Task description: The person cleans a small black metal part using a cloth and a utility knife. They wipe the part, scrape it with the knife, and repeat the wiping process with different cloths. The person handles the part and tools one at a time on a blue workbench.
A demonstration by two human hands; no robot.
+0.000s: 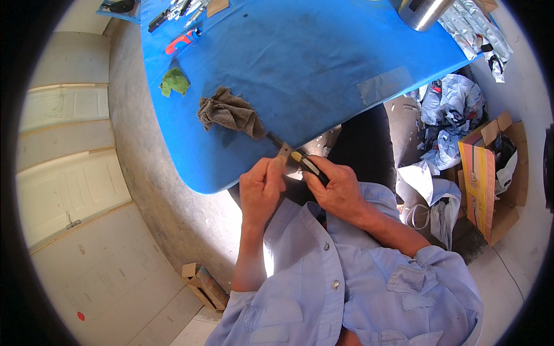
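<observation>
My right hand [335,184] is closed around the black grip of a hand tool [312,168] with a yellow part, held over the near table edge. Against the tool's front, my left hand [263,181] pinches a small brownish flat piece [284,151] between thumb and fingers. A dark narrow end of the tool points up and left, close to a crumpled brown cloth [230,112] on the blue-covered table [294,65]. What kind of tool it is cannot be told. Left of the cloth lies a green scrap of cloth or sponge [174,81].
A red-and-blue tool [183,41] and several slim tools [179,11] lie at the table's far left. A metal cylinder [422,13] stands far right beside silvery packets [476,30]. Silvery wrapping [452,116] and an open cardboard box [478,186] are right of the table.
</observation>
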